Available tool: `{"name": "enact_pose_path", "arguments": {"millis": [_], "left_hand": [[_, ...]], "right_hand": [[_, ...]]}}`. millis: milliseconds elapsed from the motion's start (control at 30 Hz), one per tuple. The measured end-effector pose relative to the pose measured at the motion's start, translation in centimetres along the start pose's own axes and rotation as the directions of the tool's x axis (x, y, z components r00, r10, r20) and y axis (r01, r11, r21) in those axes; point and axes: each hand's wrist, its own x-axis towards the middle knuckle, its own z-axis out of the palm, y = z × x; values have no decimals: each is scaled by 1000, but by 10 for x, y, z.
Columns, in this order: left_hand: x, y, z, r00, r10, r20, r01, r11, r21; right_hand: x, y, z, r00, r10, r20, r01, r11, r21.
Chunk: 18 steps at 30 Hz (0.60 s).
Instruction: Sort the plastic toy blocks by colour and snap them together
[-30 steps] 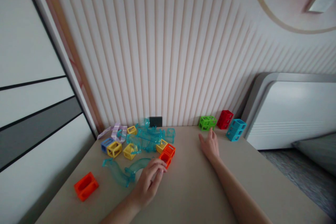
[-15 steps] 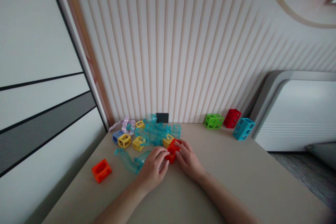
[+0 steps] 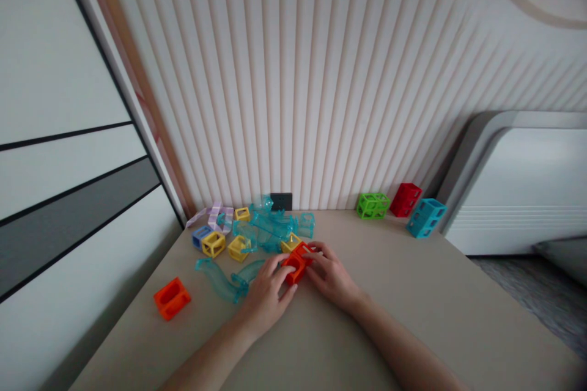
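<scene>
My left hand is closed around the near side of a red-orange toy block with a round hollow in it. From the right, my right hand grips a second red block that sits against the first one's far end. Just behind them lies a yellow open-frame block, near or touching the red one; which, I cannot tell. Clear teal curved tubes lie to the left of my left hand, partly hidden by it.
Teal tube pieces, yellow, blue and lilac pieces crowd the back left. An orange block lies at the left. Green, red and blue blocks stand back right. A black wall socket sits behind.
The camera view has shifted slightly. The red-orange block's round hollow shows more, and my left hand's fingers have moved a little along it. Both hands stay at the red blocks.
</scene>
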Motion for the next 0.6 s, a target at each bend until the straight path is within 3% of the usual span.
{"name": "enact_pose_path", "arguments": {"millis": [367, 600], "left_hand": [[2, -4, 3, 999, -32, -19, 31, 999, -34], [4, 2, 0, 999, -40, 14, 40, 999, -24]], "right_hand": [[3, 7, -2, 995, 55, 88, -60, 997, 54], [5, 9, -1, 995, 70, 73, -74, 995, 60]]}}
